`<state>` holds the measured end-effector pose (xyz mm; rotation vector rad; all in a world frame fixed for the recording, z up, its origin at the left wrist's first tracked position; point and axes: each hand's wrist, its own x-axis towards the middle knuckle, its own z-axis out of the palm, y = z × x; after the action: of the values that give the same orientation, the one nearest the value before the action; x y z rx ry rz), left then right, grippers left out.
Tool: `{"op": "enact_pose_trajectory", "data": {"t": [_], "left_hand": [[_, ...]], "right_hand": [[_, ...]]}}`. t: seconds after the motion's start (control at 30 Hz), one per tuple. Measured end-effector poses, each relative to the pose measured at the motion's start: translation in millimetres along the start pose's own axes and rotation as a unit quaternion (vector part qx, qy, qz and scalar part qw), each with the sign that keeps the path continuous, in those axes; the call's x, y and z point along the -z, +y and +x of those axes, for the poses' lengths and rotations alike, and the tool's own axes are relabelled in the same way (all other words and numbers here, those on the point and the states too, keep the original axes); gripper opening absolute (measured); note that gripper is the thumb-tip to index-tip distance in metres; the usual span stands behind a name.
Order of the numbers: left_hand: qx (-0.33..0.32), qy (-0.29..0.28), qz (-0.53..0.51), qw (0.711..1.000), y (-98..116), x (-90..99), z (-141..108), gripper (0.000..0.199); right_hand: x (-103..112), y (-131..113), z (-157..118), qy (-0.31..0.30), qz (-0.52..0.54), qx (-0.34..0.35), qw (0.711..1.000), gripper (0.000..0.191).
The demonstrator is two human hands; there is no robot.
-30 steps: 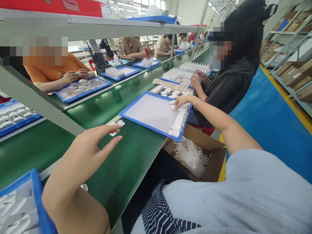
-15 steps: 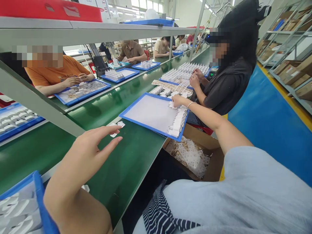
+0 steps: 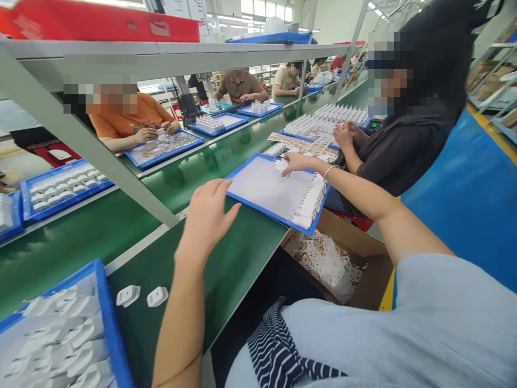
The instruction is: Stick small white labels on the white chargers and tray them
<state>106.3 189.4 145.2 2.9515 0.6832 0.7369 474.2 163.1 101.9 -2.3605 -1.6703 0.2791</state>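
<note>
My right hand [image 3: 299, 163] is over the far right part of a blue-rimmed tray [image 3: 258, 202], fingers pinched on a small white plastic charger part [image 3: 281, 166]. A row of similar white parts [image 3: 313, 199] lines the tray's right side, with thin pins pointing left. My left hand [image 3: 208, 218] hangs over the green bench by the tray's left corner, thumb apart from the fingers, and nothing shows in it. Two loose white parts [image 3: 157, 296] lie on the bench beside my left forearm.
At the lower left, a blue tray [image 3: 115, 328] holds several white housings. A cardboard box [image 3: 375, 258] of scrap sheets stands below the bench edge. A slanted metal post [image 3: 117, 156] rises ahead. A co-worker [image 3: 404, 134] sits close on the right; others work across the bench.
The view has swung left. My left hand has moved forward toward the tray's left corner. My right hand has shifted from the tray's right end inward, with a white part in its fingers.
</note>
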Motion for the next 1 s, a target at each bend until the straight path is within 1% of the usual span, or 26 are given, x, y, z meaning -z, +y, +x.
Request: {"op": "enact_pose_trajectory", "data": {"t": [0.03, 0.07, 0.1, 0.13, 0.17, 0.2, 0.27, 0.33, 0.43, 0.47, 0.5, 0.53, 0.57, 0.63, 0.67, 0.7, 0.73, 0.77, 0.83, 0.93, 1.0], "left_hand": [[-0.018, 0.041, 0.036, 0.998, 1, -16.0, 5, 0.052], [-0.045, 0.056, 0.059, 0.996, 2, -32.3, 9, 0.056], [-0.081, 0.058, 0.070, 0.993, 1, -48.1, 12, 0.059], [-0.111, 0.054, 0.068, 0.990, 0, -62.7, 15, 0.062], [-0.130, 0.052, 0.054, 0.989, -2, -75.3, 17, 0.064], [-0.135, 0.059, 0.028, 0.989, -6, -85.5, 18, 0.064], [-0.118, 0.094, -0.032, 0.988, -18, -97.9, 19, 0.057], [-0.094, 0.134, -0.069, 0.984, -34, -100.2, 19, 0.048], [-0.071, 0.199, -0.092, 0.973, -59, -88.2, 16, 0.036], [-0.062, 0.227, -0.096, 0.967, -65, -80.9, 15, 0.034], [-0.051, 0.260, -0.106, 0.958, -69, -72.3, 13, 0.033], [-0.038, 0.298, -0.131, 0.945, -71, -62.5, 11, 0.034], [-0.025, 0.338, -0.171, 0.925, -72, -52.0, 8, 0.036], [-0.003, 0.404, -0.284, 0.870, -69, -30.4, 1, 0.043], [0.004, 0.423, -0.339, 0.840, -65, -20.1, -2, 0.046], [0.011, 0.432, -0.381, 0.817, -61, -10.6, -6, 0.048], [0.020, 0.430, -0.405, 0.807, -57, -2.1, -10, 0.050], [0.029, 0.423, -0.421, 0.802, -54, 5.3, -13, 0.051], [0.044, 0.403, -0.445, 0.798, -48, 16.7, -19, 0.051], [0.056, 0.368, -0.481, 0.794, -47, 27.3, -24, 0.047], [0.080, 0.350, -0.504, 0.786, -55, 31.5, -27, 0.043]], "right_hand": [[1, -21, -2, -0.018, 0.009, 0.018, 1.000, 0.067], [1, -44, -6, -0.036, 0.016, 0.035, 0.999, 0.077], [0, -66, -11, -0.054, 0.024, 0.053, 0.997, 0.086], [-1, -88, -17, -0.073, 0.036, 0.074, 0.994, 0.091], [-1, -108, -24, -0.097, 0.051, 0.098, 0.989, 0.092], [0, -126, -31, -0.129, 0.071, 0.121, 0.982, 0.090], [4, -155, -43, -0.166, 0.098, 0.155, 0.969, 0.085], [13, -174, -50, -0.175, 0.124, 0.164, 0.963, 0.082], [26, -190, -55, -0.145, 0.165, 0.179, 0.959, 0.076], [29, -193, -56, -0.126, 0.190, 0.197, 0.954, 0.074], [30, -195, -59, -0.107, 0.226, 0.224, 0.942, 0.074], [30, -198, -61, -0.087, 0.273, 0.257, 0.923, 0.075], [28, -200, -64, -0.069, 0.324, 0.295, 0.896, 0.077], [22, -208, -72, -0.033, 0.399, 0.371, 0.838, 0.077], [18, -212, -75, -0.013, 0.417, 0.405, 0.814, 0.072], [14, -218, -78, 0.010, 0.425, 0.432, 0.795, 0.066], [10, -224, -81, 0.035, 0.428, 0.451, 0.782, 0.059], [7, -230, -82, 0.060, 0.431, 0.463, 0.772, 0.053], [2, -243, -82, 0.101, 0.439, 0.471, 0.759, 0.048], [-5, -253, -70, 0.112, 0.479, 0.463, 0.737, 0.045], [-10, -254, -56, 0.108, 0.529, 0.434, 0.721, 0.040]]}}
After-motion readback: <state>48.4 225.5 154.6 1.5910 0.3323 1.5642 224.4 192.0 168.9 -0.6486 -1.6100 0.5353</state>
